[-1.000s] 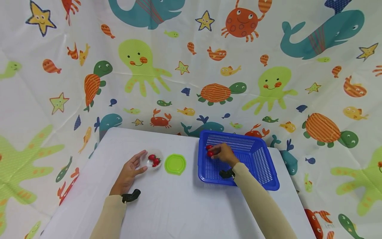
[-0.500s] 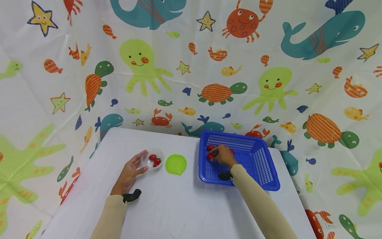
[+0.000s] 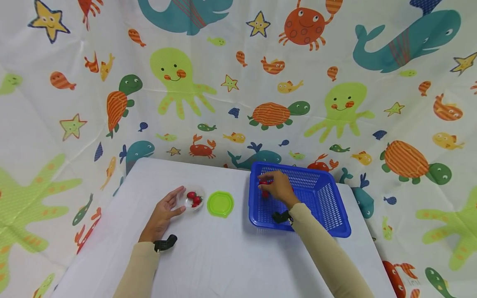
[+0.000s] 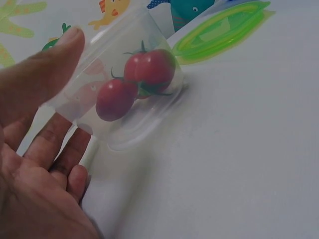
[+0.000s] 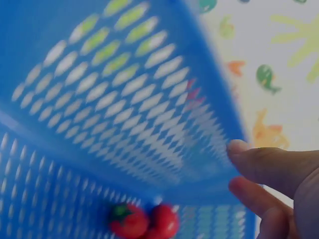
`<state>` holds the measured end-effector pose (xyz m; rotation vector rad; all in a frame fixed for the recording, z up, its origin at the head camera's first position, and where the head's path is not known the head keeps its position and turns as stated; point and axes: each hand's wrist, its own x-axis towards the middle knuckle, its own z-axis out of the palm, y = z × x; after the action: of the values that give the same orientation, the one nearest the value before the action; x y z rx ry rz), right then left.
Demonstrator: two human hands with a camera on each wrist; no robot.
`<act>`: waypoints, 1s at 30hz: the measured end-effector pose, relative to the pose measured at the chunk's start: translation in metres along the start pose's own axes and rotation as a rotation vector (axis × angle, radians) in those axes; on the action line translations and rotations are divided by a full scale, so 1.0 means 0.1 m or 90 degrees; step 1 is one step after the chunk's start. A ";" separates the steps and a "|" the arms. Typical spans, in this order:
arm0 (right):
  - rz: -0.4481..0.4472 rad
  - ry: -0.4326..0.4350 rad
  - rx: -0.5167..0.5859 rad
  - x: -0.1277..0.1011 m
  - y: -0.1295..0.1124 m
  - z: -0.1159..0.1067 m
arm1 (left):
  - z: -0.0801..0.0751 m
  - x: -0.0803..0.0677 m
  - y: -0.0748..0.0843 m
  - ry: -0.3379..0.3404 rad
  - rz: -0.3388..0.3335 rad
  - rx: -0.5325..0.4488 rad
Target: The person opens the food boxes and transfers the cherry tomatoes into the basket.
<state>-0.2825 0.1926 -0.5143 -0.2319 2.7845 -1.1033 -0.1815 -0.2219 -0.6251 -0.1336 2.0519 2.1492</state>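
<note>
My left hand (image 3: 161, 216) curls around the side of a clear plastic cup (image 3: 184, 199), its thumb on the near side and fingers on the far side. Inside the cup lie several cherry tomatoes (image 4: 117, 98) with green stems. Over the left part of a blue basket (image 3: 252, 209) is my right hand (image 3: 279, 187), fingers pointing left. In the right wrist view, its thumb and forefinger stand apart with nothing between them. Cherry tomatoes (image 5: 128, 220) lie on the basket's floor below that hand, which partly hides them in the head view.
A bright green lid (image 3: 220, 204) lies flat on the white table (image 3: 223, 256) between cup and basket. Behind the table hangs a curtain (image 3: 223, 99) printed with sea animals. Each wrist wears a small black camera mount (image 3: 165, 243).
My right hand has shifted toward the back of the basket, away from the nearer tomato it was touching. The left hand and cup have stayed where they were.
</note>
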 end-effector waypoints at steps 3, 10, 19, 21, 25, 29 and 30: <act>-0.030 0.022 0.010 -0.01 -0.15 0.01 | 0.00 0.00 0.00 -0.003 0.001 0.000; -0.063 0.041 0.055 -0.05 -0.48 0.14 | 0.01 0.00 0.00 0.000 -0.001 -0.009; -0.123 0.008 0.078 -0.08 -0.83 0.44 | 0.01 0.00 -0.01 0.000 -0.003 -0.010; -0.130 -0.004 0.076 -0.08 -0.90 0.52 | 0.01 0.01 -0.01 0.001 -0.003 -0.008; -0.129 -0.024 0.054 -0.06 -1.01 0.69 | 0.01 0.01 -0.02 0.004 -0.001 -0.001; -0.117 -0.049 0.053 -0.04 -1.09 0.84 | 0.03 0.01 -0.01 0.010 -0.002 -0.001; -0.114 -0.056 0.057 -0.03 -1.11 0.87 | 0.03 0.00 -0.01 0.011 -0.003 -0.003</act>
<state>-0.2528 0.0552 -0.5010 -0.5155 2.6706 -1.2220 -0.1814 -0.2190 -0.6261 -0.1580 2.0541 2.1580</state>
